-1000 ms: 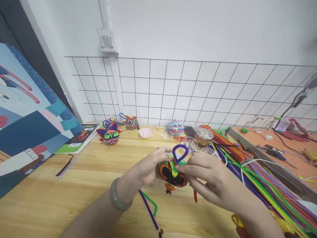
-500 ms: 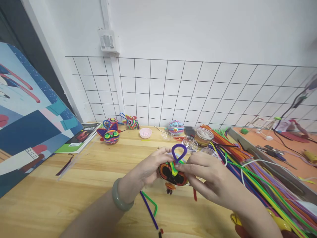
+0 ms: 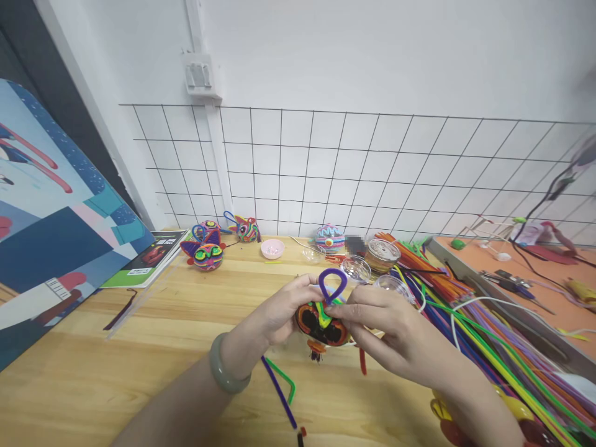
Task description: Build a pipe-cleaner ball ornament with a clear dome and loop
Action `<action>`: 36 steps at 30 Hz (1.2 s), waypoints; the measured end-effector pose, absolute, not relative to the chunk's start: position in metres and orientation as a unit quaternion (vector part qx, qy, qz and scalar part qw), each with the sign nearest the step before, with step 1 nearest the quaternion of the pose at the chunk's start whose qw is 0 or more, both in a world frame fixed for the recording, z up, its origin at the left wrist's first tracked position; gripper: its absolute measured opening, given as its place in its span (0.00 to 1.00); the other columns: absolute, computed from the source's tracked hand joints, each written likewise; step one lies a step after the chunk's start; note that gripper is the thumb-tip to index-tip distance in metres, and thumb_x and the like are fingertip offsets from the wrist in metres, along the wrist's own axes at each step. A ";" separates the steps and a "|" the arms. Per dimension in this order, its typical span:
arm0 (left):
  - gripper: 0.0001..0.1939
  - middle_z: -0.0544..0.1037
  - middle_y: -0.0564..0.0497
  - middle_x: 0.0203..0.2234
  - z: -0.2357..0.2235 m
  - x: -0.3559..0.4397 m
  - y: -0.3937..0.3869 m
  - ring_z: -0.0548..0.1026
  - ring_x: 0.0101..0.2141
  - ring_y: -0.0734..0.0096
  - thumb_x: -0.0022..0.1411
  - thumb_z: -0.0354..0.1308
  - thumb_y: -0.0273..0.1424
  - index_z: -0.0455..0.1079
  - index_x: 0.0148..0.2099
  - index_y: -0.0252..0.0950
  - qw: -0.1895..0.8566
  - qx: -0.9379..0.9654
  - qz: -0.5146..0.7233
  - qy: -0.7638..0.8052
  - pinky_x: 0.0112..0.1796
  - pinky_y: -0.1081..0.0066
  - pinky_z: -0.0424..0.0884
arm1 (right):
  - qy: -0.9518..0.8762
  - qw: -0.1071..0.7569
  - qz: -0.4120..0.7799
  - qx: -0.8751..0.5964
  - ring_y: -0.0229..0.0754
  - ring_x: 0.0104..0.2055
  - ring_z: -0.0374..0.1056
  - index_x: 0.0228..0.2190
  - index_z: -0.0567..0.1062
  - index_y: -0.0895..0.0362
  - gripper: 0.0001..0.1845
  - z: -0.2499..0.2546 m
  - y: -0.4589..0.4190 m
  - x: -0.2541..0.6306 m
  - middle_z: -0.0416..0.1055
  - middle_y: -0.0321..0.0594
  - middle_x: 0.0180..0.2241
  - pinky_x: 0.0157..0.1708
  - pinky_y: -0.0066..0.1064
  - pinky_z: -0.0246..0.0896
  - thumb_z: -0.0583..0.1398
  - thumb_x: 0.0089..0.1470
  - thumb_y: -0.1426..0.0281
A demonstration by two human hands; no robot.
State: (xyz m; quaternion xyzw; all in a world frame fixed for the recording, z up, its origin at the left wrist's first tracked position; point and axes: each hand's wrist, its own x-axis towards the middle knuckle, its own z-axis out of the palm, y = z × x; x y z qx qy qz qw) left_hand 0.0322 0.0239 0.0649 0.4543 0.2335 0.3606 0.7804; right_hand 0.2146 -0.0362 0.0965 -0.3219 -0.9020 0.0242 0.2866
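A colourful pipe-cleaner ball ornament [image 3: 321, 326] with black-and-orange eye patches hangs between both hands above the table. My left hand [image 3: 286, 310] grips its left side, fingers over the top. At the upper right, my right hand [image 3: 388, 320] pinches near the base of a purple pipe-cleaner loop [image 3: 333, 284] that stands up from the ornament. A yellow-green strip runs down between the eye patches, and a small dark tassel [image 3: 316, 356] dangles below. Part of the ornament's right side is hidden by my right fingers. Under the hands lie a purple pipe cleaner [image 3: 279, 392] and a bent green one [image 3: 285, 377].
Finished ornaments [image 3: 208, 256] stand at the back left near a pink bowl [image 3: 272, 249]. A striped ball [image 3: 329, 239], clear plastic shells [image 3: 356, 269] and a round container [image 3: 382, 253] are behind the hands. Bundled pipe cleaners [image 3: 493, 347] cover the right, beside an orange-topped surface [image 3: 535, 273].
The view has shifted slightly. The purple loop leans a little more to the left over the ornament; both hands keep nearly the same grip.
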 end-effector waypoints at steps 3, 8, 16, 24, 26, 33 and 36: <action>0.09 0.75 0.52 0.30 0.067 0.031 0.023 0.71 0.33 0.71 0.48 0.64 0.28 0.71 0.34 0.34 0.773 0.461 0.360 0.244 0.37 0.71 0.65 | -0.895 0.285 0.054 -0.340 0.39 0.31 0.63 0.44 0.72 0.54 0.14 0.097 -0.038 0.213 0.69 0.38 0.29 0.34 0.32 0.56 0.53 0.60 0.77; 0.13 0.75 0.50 0.31 0.070 0.031 0.020 0.72 0.35 0.70 0.48 0.65 0.32 0.69 0.36 0.34 0.748 0.481 0.370 0.268 0.37 0.71 0.64 | -0.878 0.274 0.094 -0.382 0.38 0.32 0.64 0.39 0.69 0.56 0.06 0.099 -0.039 0.212 0.70 0.37 0.30 0.35 0.32 0.57 0.55 0.59 0.74; 0.20 0.72 0.52 0.30 0.074 0.031 0.015 0.70 0.31 0.72 0.47 0.66 0.37 0.64 0.40 0.35 0.734 0.489 0.367 0.298 0.33 0.72 0.64 | -0.865 0.290 0.095 -0.398 0.36 0.30 0.63 0.33 0.68 0.55 0.05 0.096 -0.037 0.214 0.69 0.34 0.28 0.32 0.29 0.56 0.53 0.61 0.74; 0.20 0.71 0.55 0.26 0.080 0.031 0.010 0.69 0.29 0.74 0.47 0.66 0.39 0.63 0.38 0.36 0.735 0.501 0.350 0.294 0.31 0.74 0.62 | -0.844 0.303 0.138 -0.420 0.35 0.28 0.64 0.32 0.71 0.55 0.07 0.095 -0.037 0.214 0.70 0.33 0.27 0.31 0.26 0.57 0.54 0.62 0.70; 0.19 0.71 0.55 0.26 0.080 0.030 0.010 0.69 0.29 0.74 0.47 0.66 0.39 0.63 0.38 0.37 0.736 0.501 0.349 0.293 0.30 0.74 0.62 | -0.844 0.293 0.131 -0.429 0.35 0.27 0.64 0.32 0.71 0.55 0.07 0.097 -0.039 0.214 0.70 0.33 0.25 0.30 0.27 0.56 0.54 0.62 0.70; 0.17 0.70 0.55 0.27 0.081 0.031 0.008 0.68 0.29 0.75 0.48 0.65 0.37 0.63 0.37 0.36 0.732 0.508 0.350 0.290 0.31 0.74 0.62 | -0.848 0.279 0.099 -0.439 0.37 0.26 0.64 0.32 0.72 0.57 0.09 0.099 -0.042 0.210 0.69 0.36 0.25 0.28 0.28 0.57 0.53 0.62 0.71; 0.16 0.70 0.55 0.28 0.082 0.032 0.007 0.68 0.30 0.75 0.49 0.65 0.35 0.63 0.37 0.36 0.728 0.510 0.355 0.290 0.32 0.74 0.62 | -0.847 0.276 0.099 -0.444 0.37 0.25 0.64 0.32 0.72 0.58 0.10 0.099 -0.042 0.209 0.68 0.35 0.24 0.27 0.28 0.57 0.53 0.62 0.70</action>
